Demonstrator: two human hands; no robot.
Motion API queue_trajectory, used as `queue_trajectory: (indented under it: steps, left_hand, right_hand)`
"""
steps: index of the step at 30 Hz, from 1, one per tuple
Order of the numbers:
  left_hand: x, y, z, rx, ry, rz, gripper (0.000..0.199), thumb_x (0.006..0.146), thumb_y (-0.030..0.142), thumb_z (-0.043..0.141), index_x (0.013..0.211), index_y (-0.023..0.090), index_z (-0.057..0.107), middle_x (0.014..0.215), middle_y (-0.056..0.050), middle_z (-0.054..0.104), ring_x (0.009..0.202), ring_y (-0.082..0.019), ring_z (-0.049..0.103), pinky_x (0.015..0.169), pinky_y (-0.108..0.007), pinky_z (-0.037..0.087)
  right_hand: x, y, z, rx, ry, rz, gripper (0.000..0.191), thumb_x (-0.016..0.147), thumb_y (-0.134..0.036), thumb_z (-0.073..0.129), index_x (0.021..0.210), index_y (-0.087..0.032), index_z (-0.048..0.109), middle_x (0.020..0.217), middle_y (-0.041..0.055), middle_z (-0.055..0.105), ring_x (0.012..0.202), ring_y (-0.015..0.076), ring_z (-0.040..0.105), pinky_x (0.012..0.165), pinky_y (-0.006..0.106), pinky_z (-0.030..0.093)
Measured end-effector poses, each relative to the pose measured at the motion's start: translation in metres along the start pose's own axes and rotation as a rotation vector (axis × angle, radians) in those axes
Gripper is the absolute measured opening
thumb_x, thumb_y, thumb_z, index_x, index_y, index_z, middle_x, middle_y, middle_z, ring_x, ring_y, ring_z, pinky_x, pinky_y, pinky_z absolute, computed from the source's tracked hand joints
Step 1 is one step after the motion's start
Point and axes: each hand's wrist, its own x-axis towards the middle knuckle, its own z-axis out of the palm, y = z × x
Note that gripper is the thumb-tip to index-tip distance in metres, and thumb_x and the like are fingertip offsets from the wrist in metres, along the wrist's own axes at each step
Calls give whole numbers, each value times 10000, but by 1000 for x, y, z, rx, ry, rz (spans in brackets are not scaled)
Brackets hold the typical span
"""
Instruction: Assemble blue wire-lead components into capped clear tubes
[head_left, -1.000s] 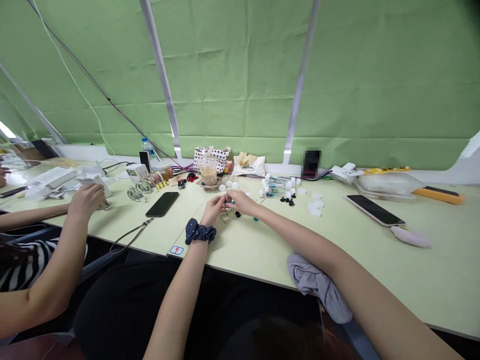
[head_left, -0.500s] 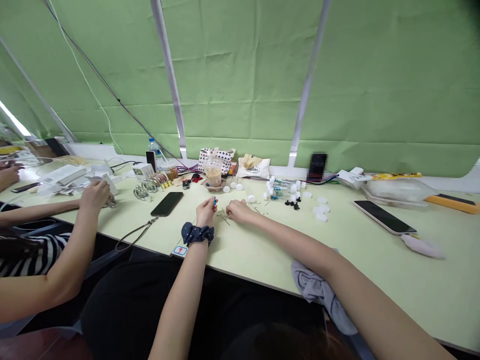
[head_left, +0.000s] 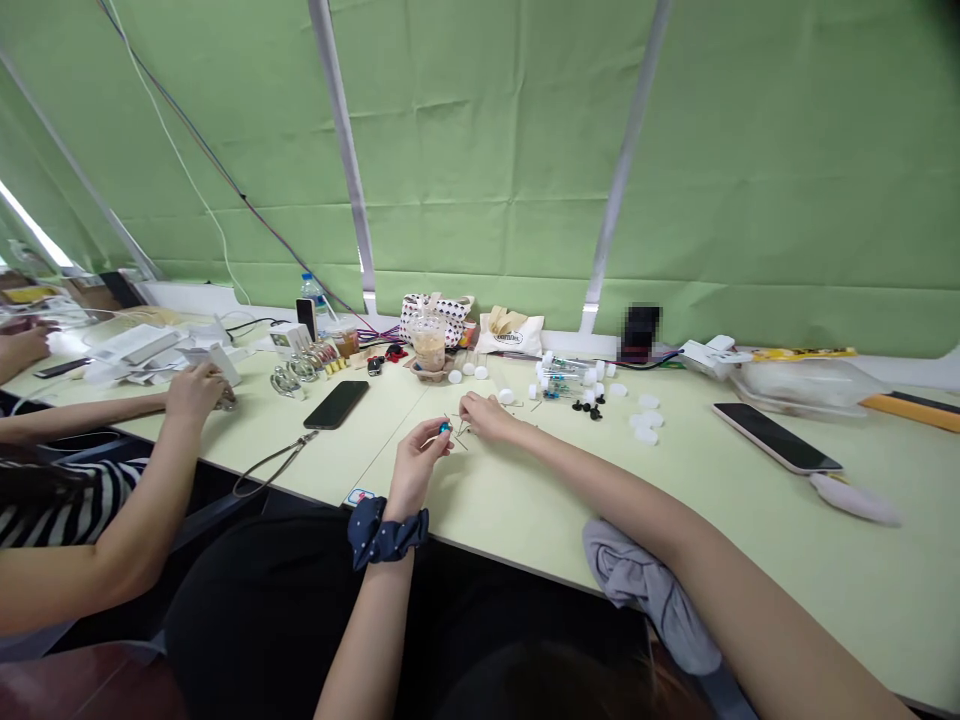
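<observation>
My left hand (head_left: 418, 455) is closed on a small blue shiny piece (head_left: 445, 428), pinched between thumb and fingers just above the table (head_left: 525, 500). A dark dotted scrunchie (head_left: 386, 533) circles that wrist. To its right, my right hand (head_left: 487, 415) rests low over the table with its fingers drawn together, beside a few thin sticks (head_left: 461, 440). What its fingertips hold, if anything, is too small to make out. Clear tubes with white caps and blue parts (head_left: 559, 380) lie in a heap beyond my right forearm, near several small black pieces (head_left: 592, 410).
Loose white caps (head_left: 646, 420) and a phone (head_left: 776, 438) lie to the right. Another phone (head_left: 337, 405) with a strap lies left. A drink cup (head_left: 429, 345) and bags stand at the back. On the left, a co-worker's hand (head_left: 196, 390) handles small items.
My left hand has drawn nearer to me and turned, so the blue piece shows more. My right hand has shifted slightly right and away from me.
</observation>
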Motion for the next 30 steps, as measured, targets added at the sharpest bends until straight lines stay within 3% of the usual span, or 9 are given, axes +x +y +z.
queue_trajectory:
  steps: [4, 8, 11, 17, 30]
  left_hand:
    - [-11, -15, 9, 16, -11, -25, 385, 664, 384, 725, 975, 161, 675, 869, -64, 656, 618, -102, 563, 604, -252, 460]
    - [-14, -31, 17, 11, -45, -77, 417, 652, 378, 737, 993, 150, 662, 889, -78, 666, 609, -104, 576, 585, -251, 457]
    - [-14, -34, 19, 45, -56, -61, 409, 675, 369, 723, 1014, 150, 657, 917, -83, 672, 601, -96, 568, 579, -242, 447]
    - [-13, -31, 18, 82, -130, -54, 370, 683, 354, 717, 994, 157, 681, 945, -83, 682, 613, -101, 557, 590, -245, 436]
    - [-15, -26, 20, 79, -163, -88, 372, 647, 377, 746, 920, 145, 646, 929, -63, 648, 610, -94, 573, 580, -232, 442]
  right_hand:
    - [-7, 4, -12, 472, 140, 93, 41, 868, -172, 434, 842, -184, 463, 793, 10, 601, 696, 122, 557, 675, 263, 423]
    - [-30, -2, -24, 963, 141, 112, 143, 844, -303, 519, 819, -194, 429, 735, -1, 626, 583, 106, 601, 552, 232, 441]
    - [-49, -11, -29, 1155, 132, 135, 238, 777, -343, 618, 819, -191, 439, 732, 11, 655, 611, 131, 648, 561, 242, 461]
    - [-65, -22, -29, 1269, 176, 141, 288, 728, -351, 677, 811, -187, 455, 743, 22, 680, 633, 147, 662, 638, 294, 494]
    - [-67, -17, -26, 1233, 166, 149, 319, 715, -394, 703, 810, -179, 488, 751, 37, 695, 620, 127, 635, 587, 253, 453]
